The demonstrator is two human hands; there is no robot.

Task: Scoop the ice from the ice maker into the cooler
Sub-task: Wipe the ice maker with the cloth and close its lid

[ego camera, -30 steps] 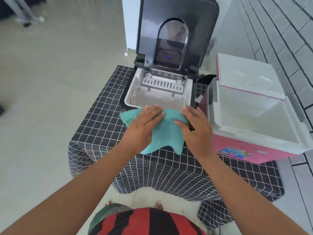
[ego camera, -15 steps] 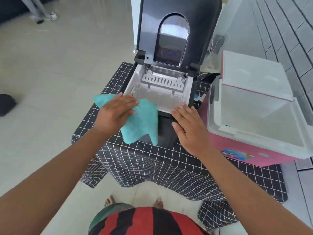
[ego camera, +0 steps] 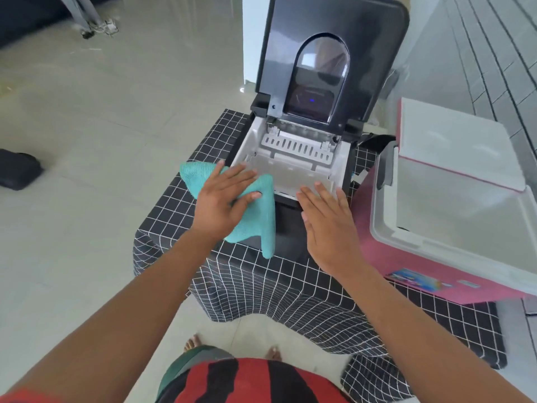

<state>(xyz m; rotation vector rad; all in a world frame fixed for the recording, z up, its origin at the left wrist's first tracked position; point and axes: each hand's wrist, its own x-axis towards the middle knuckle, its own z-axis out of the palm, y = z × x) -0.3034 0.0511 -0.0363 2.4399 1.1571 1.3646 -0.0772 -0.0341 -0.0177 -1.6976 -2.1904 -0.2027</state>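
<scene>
Ice maker (ego camera: 293, 170) open, left hand (ego camera: 223, 205) on cloth (ego camera: 261, 216)

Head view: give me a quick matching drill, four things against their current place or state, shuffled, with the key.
Things:
1. cloth
2. ice maker lid
3. cooler
4. right hand

States:
A. pink, open, to the right of the ice maker
B. flat, fingers straight, at the ice maker's front edge
C. teal, under the left hand
D. raised upright

Pairs: 1-C, 2-D, 3-A, 4-B
</scene>
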